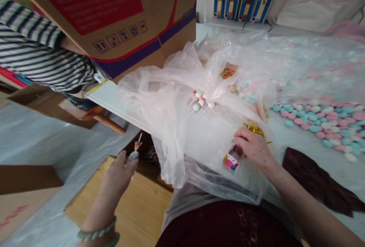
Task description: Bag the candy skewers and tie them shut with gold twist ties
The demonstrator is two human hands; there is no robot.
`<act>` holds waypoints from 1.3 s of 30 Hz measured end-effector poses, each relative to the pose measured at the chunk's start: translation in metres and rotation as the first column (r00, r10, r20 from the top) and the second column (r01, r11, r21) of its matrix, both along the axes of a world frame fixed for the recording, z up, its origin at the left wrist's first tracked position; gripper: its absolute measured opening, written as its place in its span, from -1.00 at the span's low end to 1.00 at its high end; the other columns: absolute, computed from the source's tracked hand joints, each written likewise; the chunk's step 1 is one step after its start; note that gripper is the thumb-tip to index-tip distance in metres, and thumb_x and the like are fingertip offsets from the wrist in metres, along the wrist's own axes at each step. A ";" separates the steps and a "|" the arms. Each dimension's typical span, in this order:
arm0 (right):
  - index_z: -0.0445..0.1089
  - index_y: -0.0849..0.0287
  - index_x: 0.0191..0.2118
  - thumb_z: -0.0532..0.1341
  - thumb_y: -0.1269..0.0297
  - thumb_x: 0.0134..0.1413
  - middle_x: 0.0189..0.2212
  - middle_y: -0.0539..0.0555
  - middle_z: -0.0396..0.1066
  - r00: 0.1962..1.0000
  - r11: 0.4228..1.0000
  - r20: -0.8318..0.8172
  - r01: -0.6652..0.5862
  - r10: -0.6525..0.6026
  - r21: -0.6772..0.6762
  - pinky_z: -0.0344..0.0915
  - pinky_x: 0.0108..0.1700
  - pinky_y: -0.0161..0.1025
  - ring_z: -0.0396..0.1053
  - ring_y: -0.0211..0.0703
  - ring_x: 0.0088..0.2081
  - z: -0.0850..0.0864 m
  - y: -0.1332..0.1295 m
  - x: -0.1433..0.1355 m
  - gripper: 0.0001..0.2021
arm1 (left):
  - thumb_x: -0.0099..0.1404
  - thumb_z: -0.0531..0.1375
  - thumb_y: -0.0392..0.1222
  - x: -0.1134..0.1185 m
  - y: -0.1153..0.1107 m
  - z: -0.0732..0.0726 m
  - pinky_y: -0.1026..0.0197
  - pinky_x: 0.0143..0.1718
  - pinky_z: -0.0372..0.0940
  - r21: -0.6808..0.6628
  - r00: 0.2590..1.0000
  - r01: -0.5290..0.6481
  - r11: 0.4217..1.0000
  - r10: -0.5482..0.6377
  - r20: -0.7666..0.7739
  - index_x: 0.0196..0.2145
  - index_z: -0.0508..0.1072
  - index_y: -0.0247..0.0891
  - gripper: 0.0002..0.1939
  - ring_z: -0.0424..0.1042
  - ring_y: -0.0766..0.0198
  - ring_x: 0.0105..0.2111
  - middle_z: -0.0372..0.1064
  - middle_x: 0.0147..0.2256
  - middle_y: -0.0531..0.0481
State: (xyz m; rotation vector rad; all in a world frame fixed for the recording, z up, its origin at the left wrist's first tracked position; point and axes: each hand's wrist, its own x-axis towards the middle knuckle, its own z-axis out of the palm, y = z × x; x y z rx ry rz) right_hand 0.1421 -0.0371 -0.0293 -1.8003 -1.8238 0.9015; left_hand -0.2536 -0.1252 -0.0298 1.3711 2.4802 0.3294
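Note:
My left hand (pixel 118 172) is off the table's front edge, fingers closed around a candy lollipop (pixel 134 152) with its white stick pointing up. On the table, my right hand (pixel 253 148) is closed, its fingertips pressed together. It lies beside gold twist ties (pixel 253 127) and over the upper end of a clear packet with a colourful print (pixel 234 159). Whatever those fingers pinch is hidden. Farther back, several marshmallow lollipops (pixel 199 101) lie in a small group on clear plastic sheeting (pixel 171 113).
Loose pink, blue and white candies (pixel 327 121) spread over the right side. A dark brown cloth (pixel 316 178) lies before them. A large cardboard box (pixel 122 22) stands at the back left; a person in a striped sleeve (pixel 42 53) is behind it. A wooden stool (pixel 142 205) is below.

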 end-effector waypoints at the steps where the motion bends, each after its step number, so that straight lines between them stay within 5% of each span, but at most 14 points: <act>1: 0.43 0.11 -0.39 0.07 0.26 0.07 -0.47 -0.03 0.42 0.998 0.999 0.044 0.034 -0.035 0.023 0.15 -0.29 -0.28 0.35 -0.17 -0.36 -0.003 0.001 0.006 -0.81 | 0.22 0.11 0.04 0.009 0.005 -0.001 -0.02 -0.25 0.34 0.039 0.992 -0.026 0.999 0.031 -0.121 0.00 0.42 -0.31 -0.52 0.44 -0.08 -0.22 0.43 -0.12 -0.29; 3: 0.44 0.10 -0.37 0.06 0.26 0.10 -0.44 -0.02 0.45 0.992 0.998 0.116 0.034 -0.040 0.050 0.17 -0.27 -0.27 0.38 -0.15 -0.32 -0.004 0.002 0.007 -0.79 | 0.28 0.08 0.01 0.037 0.018 0.004 -0.10 -0.09 0.31 0.244 0.972 0.034 0.969 0.025 -0.236 0.08 0.36 -0.27 -0.52 0.38 -0.13 -0.04 0.32 0.06 -0.29; 6: 0.46 0.09 -0.31 0.03 0.31 0.16 -0.36 0.01 0.50 0.973 0.991 0.210 -0.112 0.096 0.069 0.19 -0.21 -0.28 0.41 -0.16 -0.26 -0.001 0.011 -0.016 -0.75 | 0.29 0.11 -0.11 0.093 0.040 0.015 0.08 -0.06 0.33 0.580 0.982 0.177 0.795 -0.104 -0.157 -0.06 0.45 -0.27 -0.68 0.40 0.09 -0.07 0.36 -0.03 -0.20; 8: 0.46 0.09 -0.19 0.00 0.35 0.19 -0.24 0.06 0.51 0.936 0.968 0.289 -0.235 0.200 0.090 0.20 -0.15 -0.28 0.41 -0.15 -0.18 0.001 0.025 -0.040 -0.72 | 0.30 0.12 -0.16 0.130 0.053 0.020 0.17 -0.15 0.34 0.639 0.955 0.278 0.717 -0.277 -0.106 -0.13 0.48 -0.26 -0.76 0.42 0.18 -0.16 0.38 -0.11 -0.15; 11: 0.39 0.10 0.00 -0.05 0.39 0.24 -0.17 0.15 0.49 0.837 0.925 0.447 -0.376 0.315 0.051 0.23 -0.15 -0.26 0.43 -0.12 -0.14 0.003 0.057 -0.078 -0.65 | 0.31 0.09 -0.28 0.175 0.063 0.019 0.27 -0.24 0.30 0.616 0.820 0.449 0.648 -0.572 0.005 -0.27 0.50 -0.25 -0.83 0.40 0.29 -0.28 0.38 -0.28 -0.07; 16: 0.35 0.12 0.01 -0.08 0.28 0.29 -0.13 0.18 0.49 0.786 0.907 0.503 -0.420 0.359 0.009 0.26 -0.14 -0.23 0.43 -0.08 -0.10 0.001 0.094 -0.110 -0.67 | 0.24 0.11 -0.38 0.212 0.063 -0.001 0.28 -0.29 0.25 0.443 0.668 0.540 0.715 -0.685 0.291 -0.43 0.48 -0.27 -0.83 0.37 0.30 -0.34 0.37 -0.40 -0.02; 22: 0.41 0.19 -0.13 -0.01 0.27 0.23 -0.18 0.20 0.51 0.786 0.930 0.527 -0.366 0.325 -0.028 0.22 -0.22 -0.26 0.43 -0.05 -0.14 -0.002 0.091 -0.087 -0.72 | 0.25 0.10 -0.37 0.211 0.059 -0.012 0.26 -0.30 0.23 0.228 0.700 0.550 0.803 -0.592 0.399 -0.45 0.49 -0.27 -0.80 0.36 0.30 -0.36 0.37 -0.39 -0.01; 25: 0.44 0.15 -0.28 0.01 0.35 0.16 -0.28 0.11 0.52 0.852 0.966 0.460 -0.255 0.249 -0.050 0.16 -0.28 -0.30 0.41 -0.14 -0.25 -0.002 0.085 -0.055 -0.76 | 0.29 0.09 -0.31 0.215 0.056 -0.006 0.25 -0.30 0.23 0.161 0.726 0.585 0.795 -0.602 0.332 -0.41 0.50 -0.25 -0.80 0.36 0.29 -0.36 0.38 -0.37 -0.02; 30: 0.41 0.16 -0.24 0.04 0.42 0.01 -0.42 0.06 0.45 0.923 1.000 0.385 0.011 -0.013 0.008 0.06 -0.40 -0.31 0.33 -0.16 -0.39 -0.008 0.075 -0.006 -0.76 | 0.33 0.12 -0.10 0.248 0.043 -0.001 0.15 -0.19 0.28 0.143 0.657 0.729 0.670 -0.743 0.128 -0.35 0.48 -0.22 -0.80 0.38 0.18 -0.25 0.39 -0.30 -0.05; 34: 0.44 0.19 -0.27 0.03 0.43 -0.09 -0.47 0.03 0.41 0.962 0.994 0.261 0.101 -0.086 -0.044 0.06 -0.42 -0.31 0.28 -0.18 -0.44 -0.011 0.067 0.012 -0.71 | 0.18 0.25 0.10 0.274 0.033 -0.014 -0.01 -0.08 0.28 0.113 0.729 0.683 0.722 -0.682 -0.057 -0.11 0.42 -0.27 -0.56 0.35 0.00 -0.10 0.37 -0.15 -0.16; 39: 0.46 0.17 -0.37 -0.01 0.35 -0.13 -0.53 0.00 0.38 0.983 0.988 0.107 0.152 -0.149 -0.027 0.08 -0.41 -0.30 0.27 -0.17 -0.43 -0.007 0.049 0.017 -0.71 | 0.14 0.30 -0.01 0.280 0.035 -0.026 -0.06 -0.04 0.23 0.102 0.744 0.668 0.737 -0.666 -0.055 -0.07 0.35 -0.32 -0.52 0.34 -0.06 -0.08 0.36 -0.13 -0.22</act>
